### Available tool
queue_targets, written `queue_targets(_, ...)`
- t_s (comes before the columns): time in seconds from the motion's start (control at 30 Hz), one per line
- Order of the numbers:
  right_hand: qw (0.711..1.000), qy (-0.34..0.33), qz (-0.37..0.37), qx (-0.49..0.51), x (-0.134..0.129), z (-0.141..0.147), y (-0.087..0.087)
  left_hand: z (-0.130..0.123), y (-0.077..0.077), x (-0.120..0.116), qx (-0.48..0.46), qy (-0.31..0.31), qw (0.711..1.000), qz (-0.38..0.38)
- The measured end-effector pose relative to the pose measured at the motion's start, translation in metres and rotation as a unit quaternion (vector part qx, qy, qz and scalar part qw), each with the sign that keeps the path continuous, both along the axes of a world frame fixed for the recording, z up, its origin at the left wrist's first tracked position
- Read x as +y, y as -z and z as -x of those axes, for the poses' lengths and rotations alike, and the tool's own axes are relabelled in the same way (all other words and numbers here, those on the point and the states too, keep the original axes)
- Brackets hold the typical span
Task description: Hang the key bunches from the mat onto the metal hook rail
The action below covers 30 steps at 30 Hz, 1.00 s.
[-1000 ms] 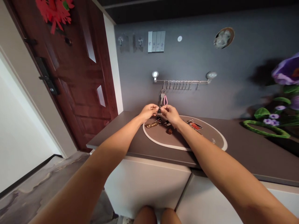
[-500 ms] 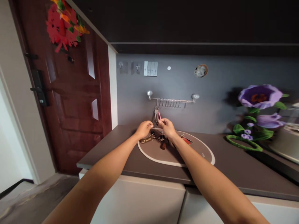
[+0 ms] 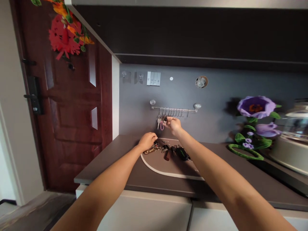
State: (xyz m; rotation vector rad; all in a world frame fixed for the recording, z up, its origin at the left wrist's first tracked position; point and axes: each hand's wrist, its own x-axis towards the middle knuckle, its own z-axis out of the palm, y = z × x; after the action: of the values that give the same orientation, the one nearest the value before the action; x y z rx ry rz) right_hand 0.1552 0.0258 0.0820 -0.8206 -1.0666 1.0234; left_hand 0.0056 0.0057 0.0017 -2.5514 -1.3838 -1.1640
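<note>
My right hand [image 3: 174,124] is raised to the hook rail [image 3: 174,109]. Its thumb and fingers pinch the dark end of a key ring strap, whose pink loop [image 3: 162,125] dangles to the left of the fingertips. Beside that loop a silver key [image 3: 158,122] hangs below the leftmost hooks. Lower down, my left hand [image 3: 147,141] is closed at the left end of the oval mat [image 3: 166,173]; what its fingertips hold, if anything, is hidden. Just under it lies a brown strap with lettering [image 3: 150,150]. Brown key fob [image 3: 167,155] and black key fob [image 3: 182,153] rest on the mat.
Suction cups hold the rail to the grey wall, with switches [image 3: 153,78] above. A dark cabinet [image 3: 180,32] overhangs the counter. Purple flowers [image 3: 256,107] and a cream appliance with a clear top [image 3: 292,150] stand at right. A red door [image 3: 72,128] is at left.
My right hand has risen toward the hooks with the strap, and the pink loop now hangs left of it. My left hand has lowered slightly toward the mat. The view has tilted up slightly.
</note>
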Motion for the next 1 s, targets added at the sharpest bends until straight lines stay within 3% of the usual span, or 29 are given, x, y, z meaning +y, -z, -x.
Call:
queue_targets(0.17, 0.999, 0.031, 0.021, 0.005, 0.015, 0.008, -0.016, 0.000, -0.001, -0.002, 0.010, -0.001, 1.000, 0.004)
queue_targets(0.43, 0.995, 0.066, 0.061, 0.037, 0.027, 0.018, -0.022, 0.001, 0.001, 0.002, 0.015, -0.004, 1.000, 0.005)
queue_targets(1.0, 0.997, 0.030, 0.068, 0.025, 0.031, 0.015, -0.002, 0.003, -0.002, 0.000, 0.010, -0.009, 1.000, 0.020)
